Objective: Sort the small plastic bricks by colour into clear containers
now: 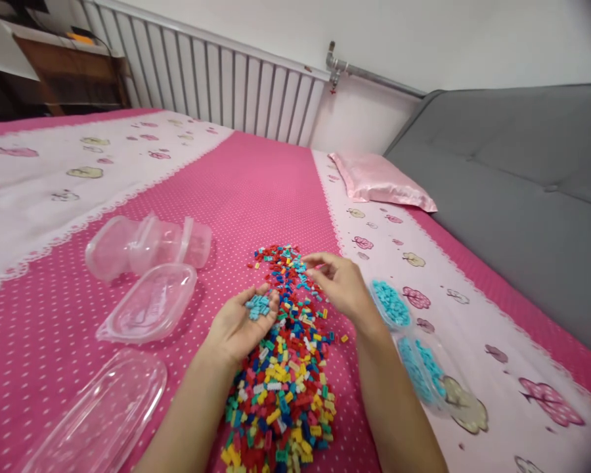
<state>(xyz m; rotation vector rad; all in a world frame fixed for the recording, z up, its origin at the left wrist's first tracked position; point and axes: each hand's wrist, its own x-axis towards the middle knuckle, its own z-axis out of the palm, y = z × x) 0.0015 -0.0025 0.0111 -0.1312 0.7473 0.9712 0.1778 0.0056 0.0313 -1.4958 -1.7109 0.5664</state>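
My left hand [249,322] is turned palm up and cupped around a small heap of light blue toy bricks [259,306]. It hovers beside the long pile of mixed toy bricks [285,374], in red, yellow, blue, green and white. At the pile's far end, my right hand [337,279] reaches in with thumb and index finger drawn together over some light blue bricks [300,266]. Whatever lies between those fingertips is too small to make out. To the right of my right arm sit two clear tubs, a far one [373,289] and a near one [440,410], both holding light blue bricks.
Nested clear containers [148,244] lie on their side at left, with a clear lid [150,305] and another lid [103,414] nearer me. A pink dotted bedspread [256,177] covers the bed. Further off are a pink pillow [379,177], a grey headboard [512,157] and a radiator [217,72].
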